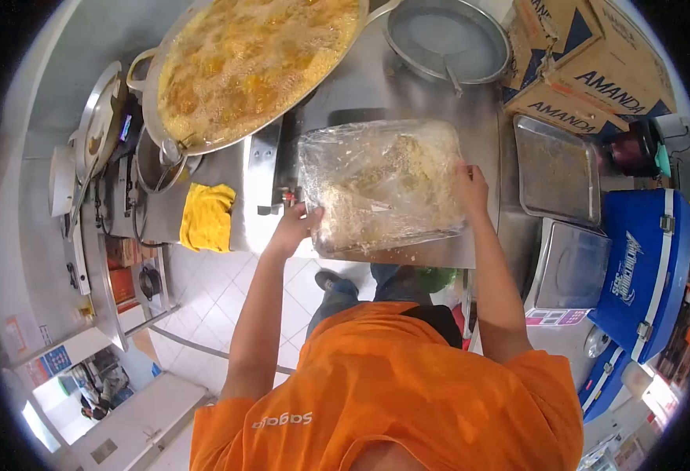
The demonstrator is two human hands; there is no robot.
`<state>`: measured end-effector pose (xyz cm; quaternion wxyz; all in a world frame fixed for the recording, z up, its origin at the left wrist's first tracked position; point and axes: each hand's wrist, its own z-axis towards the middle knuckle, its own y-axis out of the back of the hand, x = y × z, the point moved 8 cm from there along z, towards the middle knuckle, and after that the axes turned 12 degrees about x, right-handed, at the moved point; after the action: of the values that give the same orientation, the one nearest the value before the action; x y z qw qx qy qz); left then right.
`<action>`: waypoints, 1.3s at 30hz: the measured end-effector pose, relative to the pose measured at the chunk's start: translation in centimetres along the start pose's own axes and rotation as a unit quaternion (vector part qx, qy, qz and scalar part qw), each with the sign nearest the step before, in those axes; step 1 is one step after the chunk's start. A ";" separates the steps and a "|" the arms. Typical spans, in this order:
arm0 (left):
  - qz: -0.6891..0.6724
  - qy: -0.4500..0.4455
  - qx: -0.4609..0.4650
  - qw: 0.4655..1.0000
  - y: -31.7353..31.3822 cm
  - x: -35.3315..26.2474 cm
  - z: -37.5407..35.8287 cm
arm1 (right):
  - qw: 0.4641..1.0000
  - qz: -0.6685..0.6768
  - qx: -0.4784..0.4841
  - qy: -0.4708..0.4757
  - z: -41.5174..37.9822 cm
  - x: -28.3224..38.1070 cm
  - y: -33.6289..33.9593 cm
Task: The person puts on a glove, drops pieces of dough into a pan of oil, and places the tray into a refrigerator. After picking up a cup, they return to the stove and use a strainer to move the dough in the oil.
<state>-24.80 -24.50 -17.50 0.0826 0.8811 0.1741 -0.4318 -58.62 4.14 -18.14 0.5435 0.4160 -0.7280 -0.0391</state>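
Observation:
A rectangular tray (384, 235) with pale crumbs or flour in it lies on the steel counter, clear plastic film (345, 145) spread over it. My left hand (295, 226) grips the tray's left edge near the front corner. At the right edge, the fingers of my right hand (472, 187) are closed on the rim. Loose crumbs (413, 253) are scattered by the tray's front edge. What the fingers do beneath the rim is hidden.
Behind to the left, a big pan (258, 71) of bubbling oil holds frying food. A metal bowl (447, 43) of cloudy liquid stands at the back. A yellow cloth (207, 217) lies left; an empty-looking metal tray (557, 169), cardboard boxes (596, 71) and a blue cooler (639, 267) stand right.

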 end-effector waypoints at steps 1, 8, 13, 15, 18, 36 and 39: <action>-0.128 -0.022 -0.001 0.992 -0.4 1.0 -0.2 | 1.000 -0.003 0.003 0.001 -0.1 -0.6 0.1; -0.277 0.002 -0.002 0.961 -2.3 3.5 -12.9 | 0.997 0.034 0.042 0.062 -8.4 4.0 0.1; -0.378 0.004 -0.055 0.924 -1.9 20.3 -28.1 | 0.910 0.259 0.291 0.140 -17.4 9.1 -7.9; -0.419 -0.048 -0.101 0.901 -3.0 24.7 -35.4 | 0.866 0.326 0.373 0.071 -18.3 6.6 -14.2; -0.455 -0.055 -0.173 0.872 -3.7 34.0 -45.3 | 0.927 -0.031 0.213 0.309 -24.5 9.6 -21.4; -0.568 -0.189 -0.292 0.746 -9.3 36.9 -57.6 | 0.851 -0.522 -0.004 0.066 -16.3 0.1 -13.6; -0.560 -0.209 -0.293 0.747 -8.4 36.0 -57.0 | 0.871 -0.480 -0.013 0.102 -11.0 0.3 -12.3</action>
<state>34.16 8.65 -10.89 0.1143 0.4459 0.7323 -0.5018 -42.64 0.24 -19.73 0.5344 0.7091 -0.3782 -0.2619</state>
